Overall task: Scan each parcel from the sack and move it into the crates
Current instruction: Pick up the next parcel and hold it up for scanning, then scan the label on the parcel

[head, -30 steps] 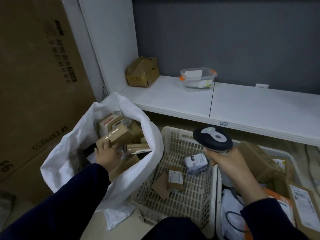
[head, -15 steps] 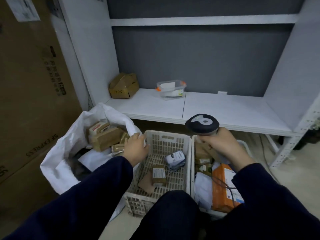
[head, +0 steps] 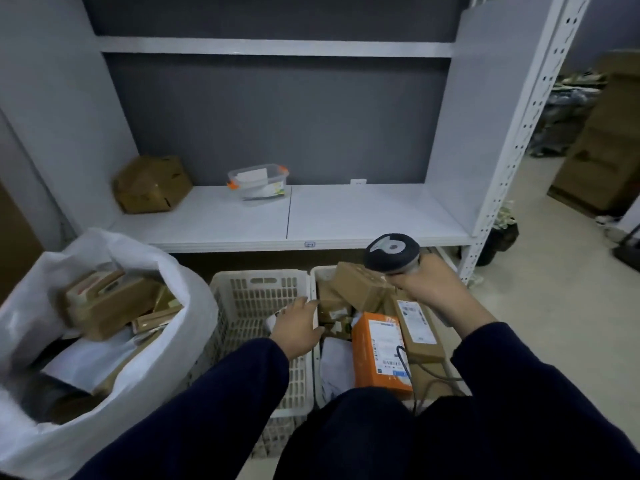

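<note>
White crates (head: 259, 274) under an open, empty left hand (head: 299, 325) (right hand (head: 433, 289) gripping the scanner (head: 391, 252)): next, probably, fetch a parcel (head: 114, 306) from the sack (head: 194, 306).

On the floor (head: 554, 306) at our left stands the sack (head: 194, 306), with parcels (head: 110, 306) inside it. Just to its right, touching it, is the left crate (head: 256, 289). The right crate (head: 313, 285) stands against that one, with other parcels (head: 381, 351) in it. Behind all three runs the shelf (head: 363, 216). A box (head: 152, 185) lies at the shelf's left end and a container (head: 258, 183) near its middle, apart from the box. Our left hand (head: 298, 327) is over the rims where the crates meet. Our right hand (head: 433, 292) holds the scanner (head: 393, 252) above the far end of the right crate.
</note>
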